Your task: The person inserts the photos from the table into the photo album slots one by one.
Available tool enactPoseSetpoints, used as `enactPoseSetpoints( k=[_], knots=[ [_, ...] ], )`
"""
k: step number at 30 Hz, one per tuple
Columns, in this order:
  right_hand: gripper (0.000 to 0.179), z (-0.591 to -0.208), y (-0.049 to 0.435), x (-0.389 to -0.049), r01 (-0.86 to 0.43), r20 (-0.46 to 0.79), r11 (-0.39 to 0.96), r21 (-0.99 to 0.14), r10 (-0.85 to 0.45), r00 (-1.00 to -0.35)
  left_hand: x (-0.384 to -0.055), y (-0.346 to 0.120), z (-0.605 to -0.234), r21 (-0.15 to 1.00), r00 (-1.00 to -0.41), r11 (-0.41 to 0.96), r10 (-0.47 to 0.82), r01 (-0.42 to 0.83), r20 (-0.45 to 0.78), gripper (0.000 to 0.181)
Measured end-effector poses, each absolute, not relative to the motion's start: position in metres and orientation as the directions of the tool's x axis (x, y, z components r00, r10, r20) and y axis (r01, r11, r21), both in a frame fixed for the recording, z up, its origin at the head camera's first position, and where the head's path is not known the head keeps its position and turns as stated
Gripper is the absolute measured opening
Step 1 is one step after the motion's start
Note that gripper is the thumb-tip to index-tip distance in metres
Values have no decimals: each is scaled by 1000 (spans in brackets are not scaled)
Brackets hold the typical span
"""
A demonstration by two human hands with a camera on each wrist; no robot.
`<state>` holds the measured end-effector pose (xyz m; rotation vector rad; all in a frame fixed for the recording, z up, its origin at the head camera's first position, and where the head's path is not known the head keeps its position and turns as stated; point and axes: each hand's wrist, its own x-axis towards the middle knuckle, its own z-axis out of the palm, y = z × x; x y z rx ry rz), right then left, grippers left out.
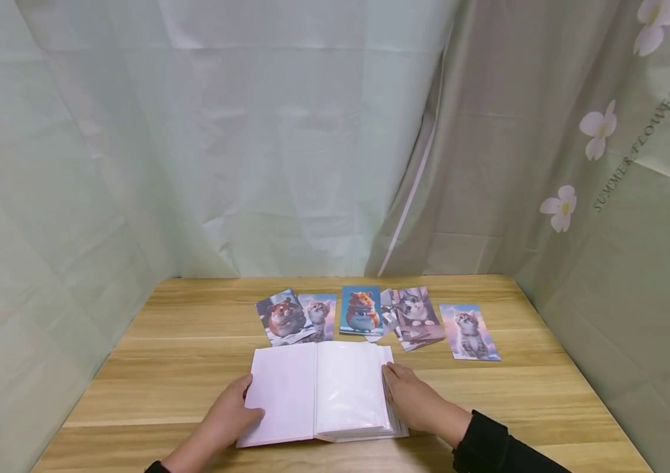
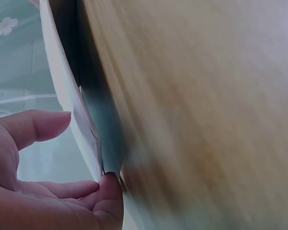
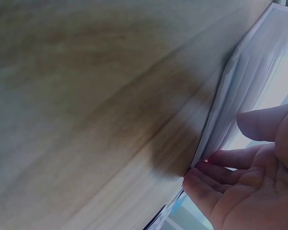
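A photo album with a white inside cover and clear sleeve pages lies open on the wooden table. At its left side my left hand grips the cover's edge, thumb over the top and fingertips at the edge from below. My right hand holds the album's right side; its fingers touch the lower cover's edge and the thumb is over the page edges. The sleeve facing up looks blank.
Behind the album lie picture cards: a hamster card overlapping a kitten card, a blue hamster card, a cat card over others, and a separate kitten card. Curtains surround the wooden table.
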<state>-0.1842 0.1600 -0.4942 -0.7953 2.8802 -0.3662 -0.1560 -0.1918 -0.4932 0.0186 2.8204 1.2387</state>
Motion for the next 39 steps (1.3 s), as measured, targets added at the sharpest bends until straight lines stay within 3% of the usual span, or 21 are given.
enactPoseSetpoints(
  k=[11,39],
  knots=[
    [50,-493,160,-183,-494,-53,825,-274,-526,-849,-154,-184,-498,650,-998,760,17,-24,-56,82],
    [51,-495,158,-183,-465,-83,844,-267,-501,-861,-150,-178,-491,562,-997,827,49,9,-56,78]
  ],
)
